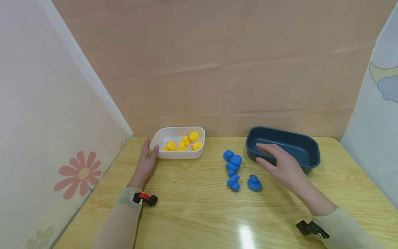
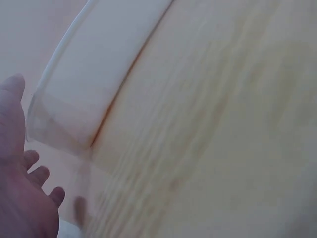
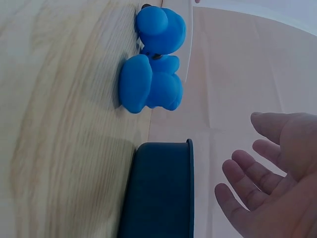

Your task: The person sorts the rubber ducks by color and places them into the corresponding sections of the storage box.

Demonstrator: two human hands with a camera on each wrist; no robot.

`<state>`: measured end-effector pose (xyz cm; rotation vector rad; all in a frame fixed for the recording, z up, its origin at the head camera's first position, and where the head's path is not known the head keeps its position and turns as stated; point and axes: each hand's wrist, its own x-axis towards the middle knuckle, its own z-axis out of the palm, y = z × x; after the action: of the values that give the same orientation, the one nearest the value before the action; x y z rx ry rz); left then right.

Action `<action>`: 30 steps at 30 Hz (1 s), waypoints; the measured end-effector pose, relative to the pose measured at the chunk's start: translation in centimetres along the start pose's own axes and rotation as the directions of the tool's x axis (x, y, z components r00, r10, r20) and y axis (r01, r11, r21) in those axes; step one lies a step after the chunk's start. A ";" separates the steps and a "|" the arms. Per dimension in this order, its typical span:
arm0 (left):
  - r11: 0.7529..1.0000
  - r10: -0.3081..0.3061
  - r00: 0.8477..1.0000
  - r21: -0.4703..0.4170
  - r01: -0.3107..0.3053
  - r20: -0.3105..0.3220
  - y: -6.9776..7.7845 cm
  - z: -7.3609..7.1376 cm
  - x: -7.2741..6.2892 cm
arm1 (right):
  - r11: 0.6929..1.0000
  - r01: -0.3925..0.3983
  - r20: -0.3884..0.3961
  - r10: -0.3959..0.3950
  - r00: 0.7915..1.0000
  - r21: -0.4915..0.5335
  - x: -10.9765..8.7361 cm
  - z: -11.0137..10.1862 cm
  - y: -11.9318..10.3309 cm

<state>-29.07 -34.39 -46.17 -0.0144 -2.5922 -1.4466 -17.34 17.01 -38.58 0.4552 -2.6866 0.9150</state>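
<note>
Several blue ducks are lying on the counter near the navy tub, yellow ducks sitting in the white tray, likely grouped by colour. The uncurled left grip is flanking the tray, perhaps steadying it; the empty right grip, fingers apart, is hovering by the tub.

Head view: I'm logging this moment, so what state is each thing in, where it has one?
White tub, upright, uncovered, with yellow ducks in it.
Yellow ducks, inside the white tub.
Dark tub, upright, uncovered, partly hidden by the right hand; nothing visible inside.
Blue ducks, on the table, outside both tubs.
Left hand, at the white tub's left end, thumb apart from fingers; contact unclear.
Right hand, holding nothing.
</note>
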 end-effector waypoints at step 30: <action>0.883 0.452 0.892 0.151 -0.444 -0.021 10.7 4.8 -5.7 | 0.991 -0.135 -0.116 0.136 0.984 0.019 -4.6 -4.0 6.4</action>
<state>-23.16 -24.22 -40.47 -0.5142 -2.4187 -1.0761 -14.96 25.30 -40.59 0.2152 -2.6320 0.9624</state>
